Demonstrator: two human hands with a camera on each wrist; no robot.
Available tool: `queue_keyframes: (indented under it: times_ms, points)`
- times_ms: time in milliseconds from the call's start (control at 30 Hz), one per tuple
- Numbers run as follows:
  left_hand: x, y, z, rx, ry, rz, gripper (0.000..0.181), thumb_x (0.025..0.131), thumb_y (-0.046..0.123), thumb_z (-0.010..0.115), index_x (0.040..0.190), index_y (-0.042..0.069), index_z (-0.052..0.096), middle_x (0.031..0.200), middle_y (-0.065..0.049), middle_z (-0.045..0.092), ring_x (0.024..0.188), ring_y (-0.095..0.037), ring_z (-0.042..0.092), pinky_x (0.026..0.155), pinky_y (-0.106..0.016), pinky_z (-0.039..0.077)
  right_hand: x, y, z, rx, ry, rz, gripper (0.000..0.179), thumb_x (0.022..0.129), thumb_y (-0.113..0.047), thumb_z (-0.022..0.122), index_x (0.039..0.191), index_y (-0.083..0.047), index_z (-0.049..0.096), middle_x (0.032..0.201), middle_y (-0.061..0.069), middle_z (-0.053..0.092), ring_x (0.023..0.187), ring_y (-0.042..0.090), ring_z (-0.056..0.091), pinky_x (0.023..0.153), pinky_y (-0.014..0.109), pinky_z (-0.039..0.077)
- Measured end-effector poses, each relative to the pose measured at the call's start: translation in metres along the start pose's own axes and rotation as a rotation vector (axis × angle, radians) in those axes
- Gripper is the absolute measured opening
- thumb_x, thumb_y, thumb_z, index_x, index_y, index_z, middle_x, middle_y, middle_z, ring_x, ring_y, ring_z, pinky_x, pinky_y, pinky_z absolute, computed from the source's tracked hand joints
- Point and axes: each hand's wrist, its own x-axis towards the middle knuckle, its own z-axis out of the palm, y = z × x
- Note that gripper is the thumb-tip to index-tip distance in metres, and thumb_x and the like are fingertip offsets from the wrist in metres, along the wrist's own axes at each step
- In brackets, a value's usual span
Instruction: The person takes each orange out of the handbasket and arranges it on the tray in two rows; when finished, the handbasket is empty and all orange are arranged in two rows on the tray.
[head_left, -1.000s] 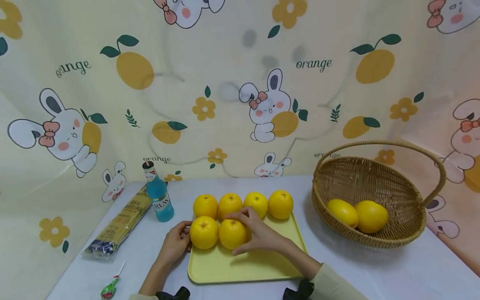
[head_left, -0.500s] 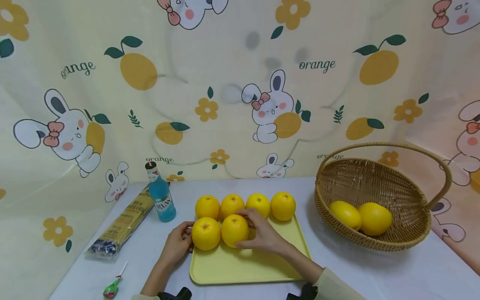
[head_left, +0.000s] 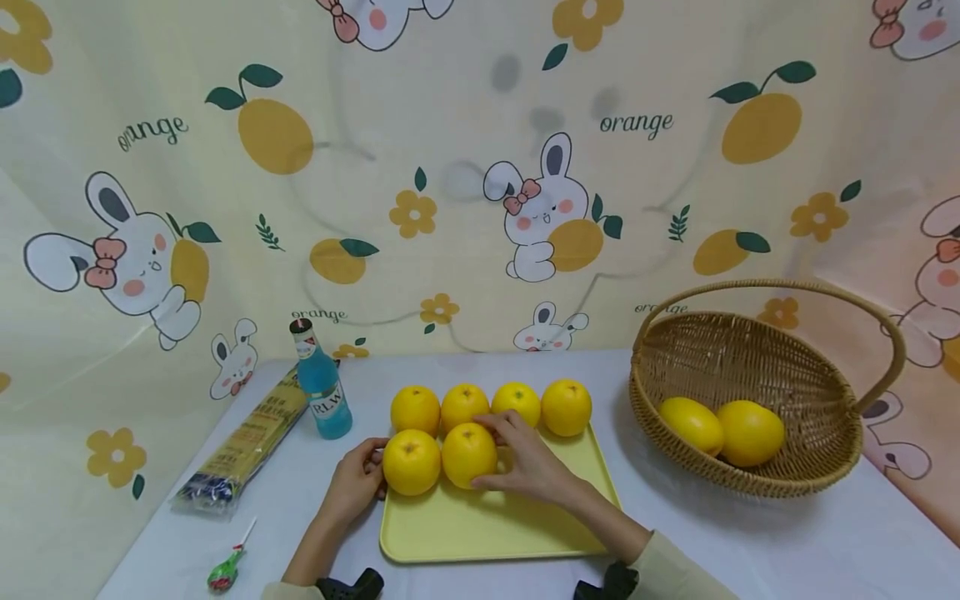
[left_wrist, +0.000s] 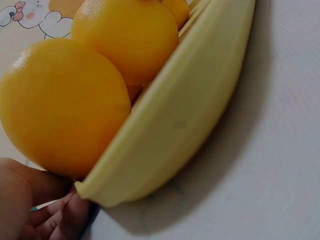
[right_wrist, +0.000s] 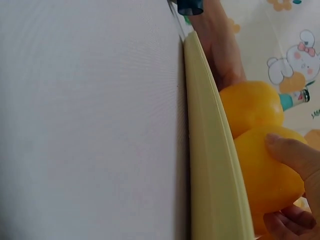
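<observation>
My right hand [head_left: 531, 463] holds the right-hand orange [head_left: 469, 456] of the front pair, thumb on its near side and fingers round the far side. In the right wrist view the thumb presses on this orange [right_wrist: 267, 170]. My left hand [head_left: 354, 482] is at the left edge of the yellow tray [head_left: 495, 533], beside the other front orange [head_left: 412, 462]. In the left wrist view the left hand [left_wrist: 42, 200] pinches the tray's rim [left_wrist: 165, 130] between thumb and fingers, close to an orange [left_wrist: 65, 107]. Several oranges [head_left: 566, 407] form a row behind.
A wicker basket [head_left: 750, 354] with two yellow fruits [head_left: 751, 433] stands right of the tray. On the left are a blue bottle [head_left: 324, 393], a long yellow packet [head_left: 243, 446] and a green-wrapped lollipop [head_left: 225, 573]. A printed cloth [head_left: 450, 108] hangs behind the white table [head_left: 157, 567].
My right thumb has closed in on the front right orange, which it stood slightly away from a second ago. The left hand stays at the tray's edge. The head view has shifted slightly.
</observation>
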Motion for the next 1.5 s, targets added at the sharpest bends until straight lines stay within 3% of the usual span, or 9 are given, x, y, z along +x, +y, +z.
queue_keyframes:
  times_ms: [433, 600, 767, 967, 1067, 1233, 1367, 1500]
  points:
    - [0.0, 0.002, 0.0, 0.005, -0.002, -0.023, 0.038, 0.085, -0.008, 0.05, 0.123, -0.002, 0.053, 0.086, -0.01, 0.054, 0.063, -0.018, 0.052, 0.054, -0.027, 0.052, -0.001, 0.002, -0.007, 0.034, -0.01, -0.032, 0.082, 0.068, -0.041, 0.08, 0.135, -0.011, 0.043, 0.116, 0.0, 0.046, 0.104, 0.013, 0.054, 0.09, 0.034, 0.049]
    - [0.0, 0.004, -0.001, 0.012, 0.007, -0.018, 0.038, 0.085, -0.008, 0.051, 0.122, -0.002, 0.053, 0.085, -0.01, 0.054, 0.062, -0.017, 0.051, 0.053, -0.026, 0.052, 0.0, -0.003, -0.019, 0.062, 0.017, -0.052, 0.075, 0.069, -0.037, 0.08, 0.13, -0.007, 0.048, 0.116, 0.007, 0.052, 0.1, 0.023, 0.057, 0.085, 0.039, 0.051]
    - [0.001, 0.005, 0.0, 0.007, 0.007, -0.007, 0.037, 0.085, -0.007, 0.052, 0.121, -0.002, 0.054, 0.085, -0.01, 0.055, 0.061, -0.017, 0.051, 0.053, -0.027, 0.052, -0.003, -0.005, -0.038, 0.137, 0.011, 0.004, 0.067, 0.073, -0.033, 0.078, 0.128, -0.007, 0.048, 0.12, 0.012, 0.053, 0.102, 0.028, 0.057, 0.084, 0.045, 0.05]
    - [0.0, 0.002, 0.0, 0.006, 0.007, -0.015, 0.037, 0.085, -0.007, 0.052, 0.122, -0.001, 0.054, 0.086, -0.01, 0.054, 0.061, -0.017, 0.051, 0.053, -0.026, 0.051, -0.01, -0.004, -0.077, 0.173, 0.065, 0.036, 0.052, 0.076, -0.021, 0.077, 0.12, -0.004, 0.054, 0.116, 0.015, 0.057, 0.095, 0.027, 0.06, 0.079, 0.042, 0.053]
    - [0.0, 0.0, -0.002, 0.005, 0.004, -0.02, 0.038, 0.085, -0.007, 0.052, 0.122, -0.001, 0.053, 0.086, -0.011, 0.053, 0.061, -0.018, 0.051, 0.053, -0.026, 0.051, -0.017, 0.001, -0.101, 0.132, 0.119, 0.041, 0.039, 0.079, -0.017, 0.074, 0.113, -0.003, 0.058, 0.11, 0.014, 0.061, 0.091, 0.025, 0.062, 0.077, 0.035, 0.054]
    - [0.0, -0.002, -0.003, 0.002, -0.004, -0.022, 0.039, 0.084, -0.008, 0.051, 0.123, -0.001, 0.053, 0.087, -0.01, 0.053, 0.062, -0.018, 0.051, 0.054, -0.027, 0.052, -0.031, 0.008, -0.149, 0.017, 0.212, 0.141, 0.024, 0.085, -0.019, 0.068, 0.104, -0.005, 0.063, 0.1, 0.009, 0.064, 0.085, 0.013, 0.061, 0.074, 0.024, 0.053]
    - [0.001, -0.001, -0.002, 0.003, -0.003, -0.021, 0.039, 0.084, -0.008, 0.051, 0.122, -0.001, 0.053, 0.087, -0.01, 0.054, 0.062, -0.018, 0.052, 0.054, -0.027, 0.052, -0.045, 0.019, -0.189, -0.064, 0.21, 0.234, 0.023, 0.09, -0.024, 0.062, 0.106, -0.008, 0.063, 0.099, 0.005, 0.064, 0.084, 0.015, 0.061, 0.071, 0.023, 0.052]
    - [0.0, -0.001, -0.001, 0.005, -0.007, -0.028, 0.039, 0.085, -0.008, 0.051, 0.123, -0.001, 0.053, 0.087, -0.01, 0.053, 0.063, -0.018, 0.051, 0.054, -0.027, 0.052, -0.056, 0.028, -0.224, -0.115, 0.131, 0.279, 0.026, 0.092, -0.026, 0.059, 0.111, -0.01, 0.061, 0.103, 0.006, 0.064, 0.087, 0.02, 0.062, 0.071, 0.027, 0.053]
